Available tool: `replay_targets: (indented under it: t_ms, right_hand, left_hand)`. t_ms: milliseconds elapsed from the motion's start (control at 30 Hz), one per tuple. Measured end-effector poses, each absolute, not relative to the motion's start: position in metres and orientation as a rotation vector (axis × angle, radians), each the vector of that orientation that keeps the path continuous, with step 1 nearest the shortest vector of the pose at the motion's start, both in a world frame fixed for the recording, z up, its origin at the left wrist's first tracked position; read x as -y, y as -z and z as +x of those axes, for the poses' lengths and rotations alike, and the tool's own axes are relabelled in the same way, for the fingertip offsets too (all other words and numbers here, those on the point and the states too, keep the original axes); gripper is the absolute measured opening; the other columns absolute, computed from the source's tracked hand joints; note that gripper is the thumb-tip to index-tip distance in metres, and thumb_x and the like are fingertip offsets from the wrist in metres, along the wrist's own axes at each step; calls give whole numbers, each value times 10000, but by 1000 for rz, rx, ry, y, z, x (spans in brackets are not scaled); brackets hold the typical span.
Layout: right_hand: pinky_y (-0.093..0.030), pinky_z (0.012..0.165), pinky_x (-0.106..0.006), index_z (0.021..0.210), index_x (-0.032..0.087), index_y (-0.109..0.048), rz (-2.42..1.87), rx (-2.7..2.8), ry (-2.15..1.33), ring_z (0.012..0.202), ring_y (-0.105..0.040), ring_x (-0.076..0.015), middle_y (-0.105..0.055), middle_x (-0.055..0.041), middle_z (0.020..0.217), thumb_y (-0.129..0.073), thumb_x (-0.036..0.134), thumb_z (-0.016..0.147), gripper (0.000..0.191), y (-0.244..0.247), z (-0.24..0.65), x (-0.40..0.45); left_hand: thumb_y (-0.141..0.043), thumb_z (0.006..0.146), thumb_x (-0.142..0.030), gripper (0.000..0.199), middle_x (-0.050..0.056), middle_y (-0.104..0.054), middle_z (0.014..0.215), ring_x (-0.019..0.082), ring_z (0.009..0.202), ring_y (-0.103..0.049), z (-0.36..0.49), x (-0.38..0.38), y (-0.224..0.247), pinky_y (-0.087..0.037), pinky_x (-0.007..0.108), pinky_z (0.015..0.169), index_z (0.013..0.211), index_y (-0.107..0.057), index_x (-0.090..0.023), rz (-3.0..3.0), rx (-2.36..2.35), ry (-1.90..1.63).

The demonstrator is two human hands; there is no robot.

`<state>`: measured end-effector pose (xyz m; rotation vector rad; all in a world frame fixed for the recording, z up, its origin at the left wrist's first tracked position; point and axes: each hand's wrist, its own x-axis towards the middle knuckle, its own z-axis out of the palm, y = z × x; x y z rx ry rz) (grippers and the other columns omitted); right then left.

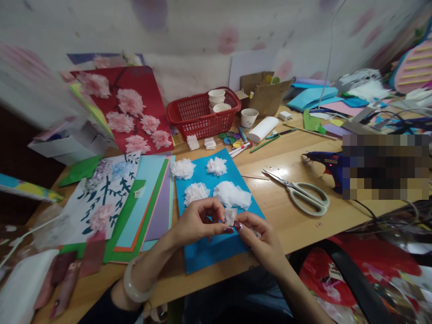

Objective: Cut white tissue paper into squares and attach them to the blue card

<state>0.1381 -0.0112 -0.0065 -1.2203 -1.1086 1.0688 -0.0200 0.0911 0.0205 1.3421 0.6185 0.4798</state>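
Between my two hands, over the near part of a blue sheet (209,256), is a small folded piece of white tissue paper (231,217). My left hand (202,219) pinches its left side with thumb and forefinger. Thumb and fingers of my right hand (258,236) close on its right side, and a bit more white paper shows under them. Three ruffled white paper flowers lie on the sheet's far part, one of them (216,166) near its top edge. Beside them rests a flatter pile of white tissue (232,194).
Scissors (305,195) and a blue glue gun (326,159) lie to the right. Behind stand a red basket (202,119) with paper cups and a red panel (148,90) with pink flowers. Coloured paper (158,218) and a flower picture (97,204) spread left.
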Motion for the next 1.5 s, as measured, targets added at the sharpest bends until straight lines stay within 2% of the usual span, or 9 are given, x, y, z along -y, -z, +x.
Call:
replay_targets:
  t_ms: [167,267,367,467,800,900,1000,1133,1500]
  right_hand:
    - [-314,501,-254,805,200,-725,-1230,1075,-1044,521,-386,-117,-514,20,599,-602,398,898,250,10,137,10]
    - [-357,512,-258,822,196,-732,-1240,1076,-1008,525,-436,-126,-549,10,603,-603,392,895,246,9,137,9]
    - [-430,582,-277,823,202,-743,-1253,1096,-972,602,-540,-153,-661,-28,701,-602,373,890,231,7,137,8]
    - [-462,622,-290,817,206,-751,-1253,1095,-964,652,-589,-174,-684,-35,706,-598,365,884,231,5,137,8]
    - [-406,554,-264,797,200,-731,-1281,1073,-961,578,-517,-143,-656,-24,688,-607,372,869,224,7,136,8]
    - [-310,468,-249,778,196,-712,-1308,1045,-987,477,-370,-108,-526,21,577,-607,424,870,268,12,136,9]
    - [-241,439,-249,790,197,-708,-1308,1006,-1006,447,-286,-101,-370,63,505,-603,467,871,301,17,136,10]
    - [-238,445,-254,788,193,-697,-1296,994,-1033,454,-310,-108,-360,63,509,-612,483,854,310,17,137,9]
    - [-176,421,-243,779,194,-661,-1202,909,-1076,439,-278,-95,-342,75,494,-605,488,862,310,21,140,6]
  left_hand:
    - [-742,754,-237,151,83,-697,928,98,556,-596,-23,-91,-23,-489,168,367,878,-785,-163,1610,-625,-615]
    - [-671,790,-165,164,97,-769,898,114,544,-642,-24,-89,-22,-506,185,419,878,-809,-176,1765,-611,-706]
    - [-669,781,-133,164,97,-797,838,150,608,-697,-23,-87,-21,-519,199,486,834,-818,-177,1859,-600,-793]
    - [-676,766,-120,165,104,-803,834,176,667,-730,-21,-86,-22,-512,200,499,828,-820,-173,1882,-602,-820]
    - [-641,760,-125,165,94,-794,788,177,658,-714,-19,-84,-24,-498,210,503,739,-800,-167,1864,-705,-795]
    - [-656,729,-159,116,81,-765,733,143,553,-654,-18,-85,-23,-496,218,481,715,-771,-150,1747,-788,-813]
    - [-680,706,-213,93,19,-680,557,102,421,-560,-18,-86,-21,-447,197,401,723,-737,-141,1532,-868,-789]
    - [-709,679,-256,131,-24,-617,450,81,357,-505,-16,-87,-20,-420,179,367,726,-707,-133,1346,-903,-778]
    - [-761,627,-335,238,0,-655,495,98,373,-530,-16,-92,-15,-421,182,341,696,-644,-139,1004,-897,-833]
